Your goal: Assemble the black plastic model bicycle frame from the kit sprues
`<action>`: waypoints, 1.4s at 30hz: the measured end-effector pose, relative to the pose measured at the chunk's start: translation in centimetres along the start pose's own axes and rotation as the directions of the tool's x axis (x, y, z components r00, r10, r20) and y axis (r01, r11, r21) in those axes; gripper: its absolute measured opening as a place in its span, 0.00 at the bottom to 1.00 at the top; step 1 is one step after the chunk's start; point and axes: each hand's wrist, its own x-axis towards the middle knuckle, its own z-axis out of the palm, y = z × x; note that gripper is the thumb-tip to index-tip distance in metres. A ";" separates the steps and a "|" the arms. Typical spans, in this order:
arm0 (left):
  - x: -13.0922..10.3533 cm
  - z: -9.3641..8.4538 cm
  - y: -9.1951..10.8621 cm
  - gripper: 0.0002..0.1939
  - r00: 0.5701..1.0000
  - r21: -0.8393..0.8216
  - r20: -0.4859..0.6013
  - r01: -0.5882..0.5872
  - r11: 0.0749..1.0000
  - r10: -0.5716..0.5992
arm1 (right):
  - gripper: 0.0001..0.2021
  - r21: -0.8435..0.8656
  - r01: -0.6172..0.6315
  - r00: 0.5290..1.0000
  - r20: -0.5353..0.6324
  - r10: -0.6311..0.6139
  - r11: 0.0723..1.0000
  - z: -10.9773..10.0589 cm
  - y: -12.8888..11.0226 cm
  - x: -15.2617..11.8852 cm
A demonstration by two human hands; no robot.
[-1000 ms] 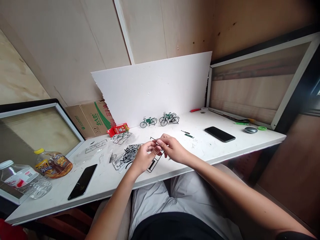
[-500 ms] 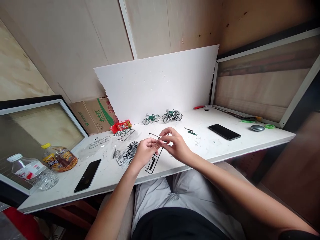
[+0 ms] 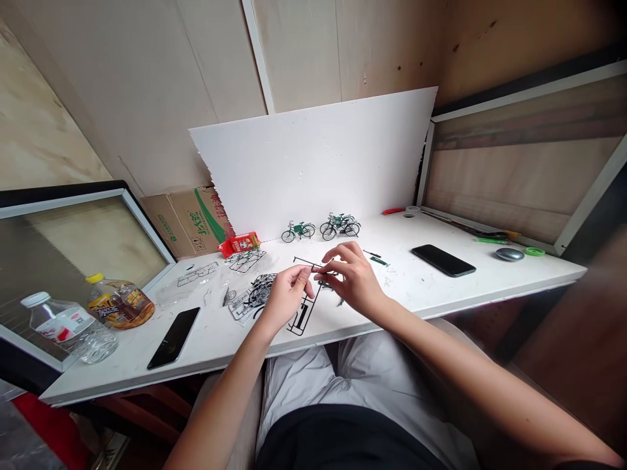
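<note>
My left hand (image 3: 288,295) is closed, thumb against fingers, on a small black plastic part (image 3: 316,269). My right hand (image 3: 356,279) meets it from the other side, its fingertips pinching the same thin piece; its shape is mostly hidden by the fingers. Below and behind both hands is a black plastic sprue frame (image 3: 307,316) with parts in it. I cannot tell if the frame rests on the table. Left of my left hand lies a pile of black and grey sprues (image 3: 257,294). Small dark green pieces (image 3: 379,260) lie beyond my right hand.
Green model bicycles (image 3: 298,231) stand near the white backboard (image 3: 313,170). A red box (image 3: 240,243) sits at the back left. Two bottles, one yellow-capped (image 3: 120,303), and a phone (image 3: 174,337) are at left. Another phone (image 3: 443,260) and a mouse (image 3: 507,254) lie right.
My right hand's fingers have shifted, the index finger now reaching straighter towards the left fingertips. The two hands have drawn slightly apart, showing the thin black part between them. The view has shifted slightly.
</note>
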 end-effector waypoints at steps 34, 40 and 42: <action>1.0 -0.5 -1.6 0.12 0.989 -0.109 0.144 0.040 0.993 -0.024 | 0.18 -0.140 0.241 0.952 0.225 -0.206 0.960 1.3 -0.6 -1.1; 1.4 0.3 -2.3 0.14 0.993 -0.200 0.107 0.069 0.977 -0.049 | 0.16 -0.156 0.312 0.940 0.190 -0.282 0.937 1.1 -0.7 -1.1; 1.5 0.4 -2.2 0.14 0.993 -0.226 0.106 0.079 0.971 -0.056 | 0.16 -0.140 0.304 0.945 0.172 -0.279 0.943 1.2 -0.7 -1.2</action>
